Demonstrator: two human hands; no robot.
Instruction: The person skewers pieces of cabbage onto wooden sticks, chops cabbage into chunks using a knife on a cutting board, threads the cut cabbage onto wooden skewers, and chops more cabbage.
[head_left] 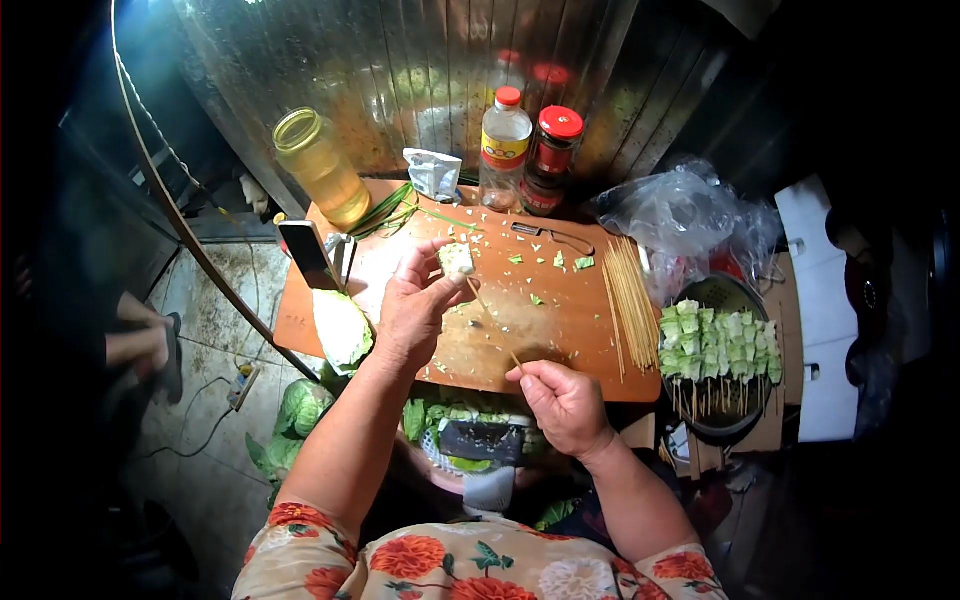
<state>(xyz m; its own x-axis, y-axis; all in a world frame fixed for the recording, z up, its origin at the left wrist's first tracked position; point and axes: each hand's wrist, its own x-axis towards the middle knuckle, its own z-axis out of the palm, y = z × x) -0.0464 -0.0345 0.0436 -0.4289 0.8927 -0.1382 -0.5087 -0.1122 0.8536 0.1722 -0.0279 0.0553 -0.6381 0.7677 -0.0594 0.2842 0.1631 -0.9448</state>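
Note:
My left hand [415, 300] pinches a small stack of cut cabbage pieces [456, 259] above the table. A thin wooden skewer [494, 322] runs from the cabbage down to my right hand [566, 405], whose thumb and fingers are closed on its lower end. Whether the tip has gone through the leaves cannot be made out. Close to my left wrist lies a large cabbage leaf [342, 328]. A bundle of bare skewers [630, 305] lies at the table's right side. Farther right, several threaded cabbage skewers [722, 345] rest on a dark colander [728, 288].
Cabbage scraps dot the wooden table [560, 350]. Along its back stand an oil jar [325, 165], a bottle [505, 150] and a red-lidded jar [556, 140]. A phone [308, 252] leans at left; a plastic bag [680, 215] is at right. Whole cabbages [303, 407] sit below left.

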